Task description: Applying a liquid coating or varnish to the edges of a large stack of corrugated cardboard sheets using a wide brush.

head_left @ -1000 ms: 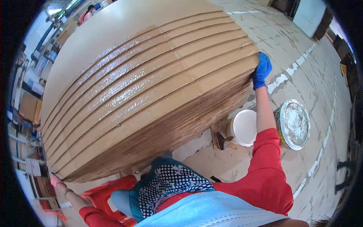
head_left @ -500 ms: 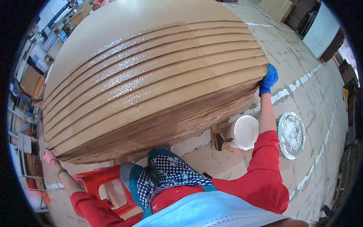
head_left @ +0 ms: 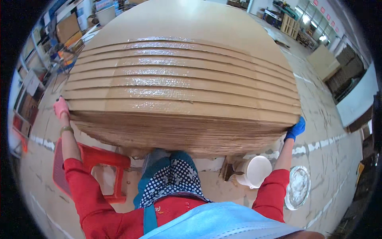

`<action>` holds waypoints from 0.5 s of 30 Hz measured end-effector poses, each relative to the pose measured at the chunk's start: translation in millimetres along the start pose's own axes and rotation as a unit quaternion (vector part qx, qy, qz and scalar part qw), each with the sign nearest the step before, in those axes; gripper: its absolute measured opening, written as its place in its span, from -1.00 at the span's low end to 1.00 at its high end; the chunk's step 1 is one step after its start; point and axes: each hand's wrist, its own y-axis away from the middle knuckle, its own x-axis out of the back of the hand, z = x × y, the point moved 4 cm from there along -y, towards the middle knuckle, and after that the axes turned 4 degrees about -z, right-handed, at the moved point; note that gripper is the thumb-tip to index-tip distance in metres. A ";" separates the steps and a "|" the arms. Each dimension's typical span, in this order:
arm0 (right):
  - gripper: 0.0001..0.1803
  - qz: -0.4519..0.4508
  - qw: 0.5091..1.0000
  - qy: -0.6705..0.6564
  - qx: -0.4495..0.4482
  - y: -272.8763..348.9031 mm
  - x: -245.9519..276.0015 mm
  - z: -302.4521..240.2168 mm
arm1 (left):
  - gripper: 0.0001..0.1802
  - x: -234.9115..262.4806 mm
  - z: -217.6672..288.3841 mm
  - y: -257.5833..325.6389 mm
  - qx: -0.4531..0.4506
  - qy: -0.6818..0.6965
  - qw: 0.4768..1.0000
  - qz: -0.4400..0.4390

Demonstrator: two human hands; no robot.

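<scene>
A tall stack of brown cardboard sheets stands before me. Its upper sheets are fanned back in steps, each leaving a strip bare along its front, and these strips shine as if wet. My left hand, in a pink glove, is closed on the fanned sheets' left front corner. At the right front corner my right hand, in a blue glove, is closed round the cardboard edge. The fingertips of both hands are partly hidden, so how many sheets they grip cannot be told.
A red plastic stool stands by my left leg. Right of my legs are a white bucket and a round whitish-topped tub on the floor. Shelving with boxes lines the left side; a wooden pallet stands far right.
My view has turned, so the stack now lies nearly level before me. Both hands remain at its front corners. The stepped sheets look much the same.
</scene>
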 end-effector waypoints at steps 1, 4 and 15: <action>-0.80 -0.008 1.000 -0.006 0.003 1.3 -3.1 -2.2 | -0.52 -0.2 -1.3 -2.0 -0.007 -0.002 1.000 0.006; -0.78 -0.006 0.999 0.033 0.013 5.0 -5.3 -10.7 | -0.52 -1.8 -3.7 -3.8 -0.007 0.007 1.000 0.009; -0.71 0.016 0.997 0.078 -0.009 5.6 0.4 -10.5 | -0.52 -5.2 -3.6 -3.9 -0.030 0.016 0.999 -0.015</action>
